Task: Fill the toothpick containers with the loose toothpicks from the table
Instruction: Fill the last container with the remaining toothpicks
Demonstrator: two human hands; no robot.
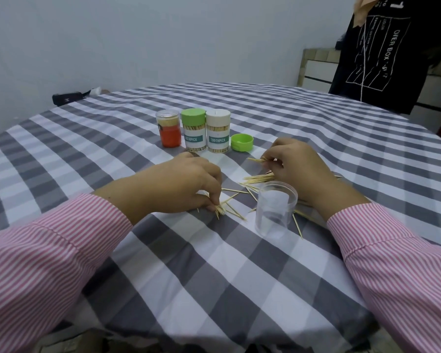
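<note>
Both hands are gathering picks near the middle of the frame. The left hand (pixel 189 182) pinches a small bundle (pixel 219 211) against the cloth (pixel 214 276), fingers curled down on it; the bundle's tips fan toward the lower right of the frame and its long axis runs roughly from upper left to lower right. The right hand (pixel 298 169) holds a few picks (pixel 256 160) between thumb and fingers, raised a little off the cloth, with their long axis close to level and their free ends pointing to the left of the frame.

The loose picks (pixel 257 179) lie scattered at crossing angles between the hands and around the clear jar (pixel 275 208), which stands upright and open, seemingly empty, just below the right hand.

Risks, as I judge them: the right wrist sits just beside the jar and could knock so light a thing over. Bundles gathered at mixed angles may jam across the jar mouth or spill. Some picks lie partly under the jar and the right forearm, easy to miss. Sharp tips could also prick a finger.

At the upper middle stand three capped jars (pixel 218 131), seemingly full, with a green lid (pixel 242 142) just beside them
</note>
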